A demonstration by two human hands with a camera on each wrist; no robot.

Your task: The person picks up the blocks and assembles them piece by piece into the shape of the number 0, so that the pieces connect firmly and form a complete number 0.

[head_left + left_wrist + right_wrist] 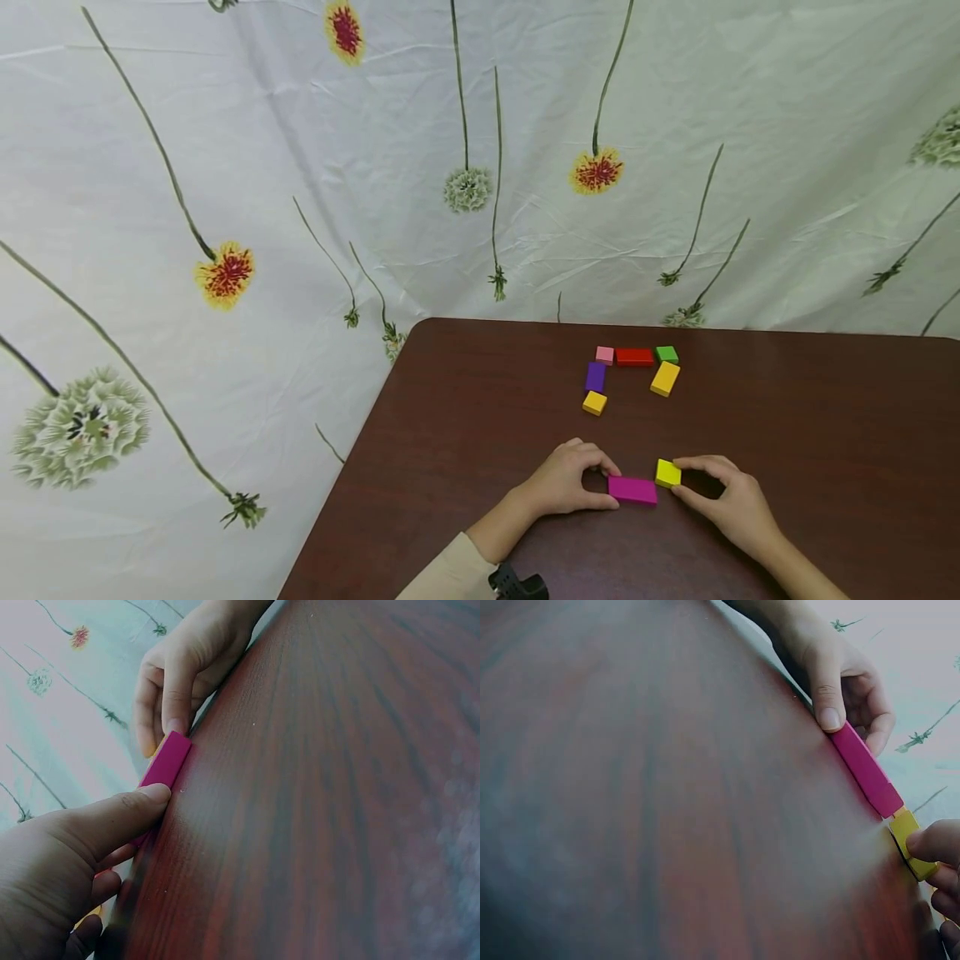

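On the dark wooden table lies a magenta rectangular block (632, 491), its left end pinched between the thumb and fingers of my left hand (566, 479). My right hand (731, 500) pinches a small yellow block (667, 473) just off the magenta block's right end. In the right wrist view the yellow block (911, 844) is nearly in line with the magenta block (866, 771), with a narrow gap between them. The left wrist view shows my left thumb along the side of the magenta block (172, 759); the yellow one is mostly hidden there.
Farther back on the table (480, 400), several blocks form a partial outline: pink (604, 356), red (633, 357), green (667, 354), a longer yellow-orange one (665, 378), purple (595, 377) and a small yellow-orange one (595, 403). A flower-printed white cloth (360, 150) hangs behind.
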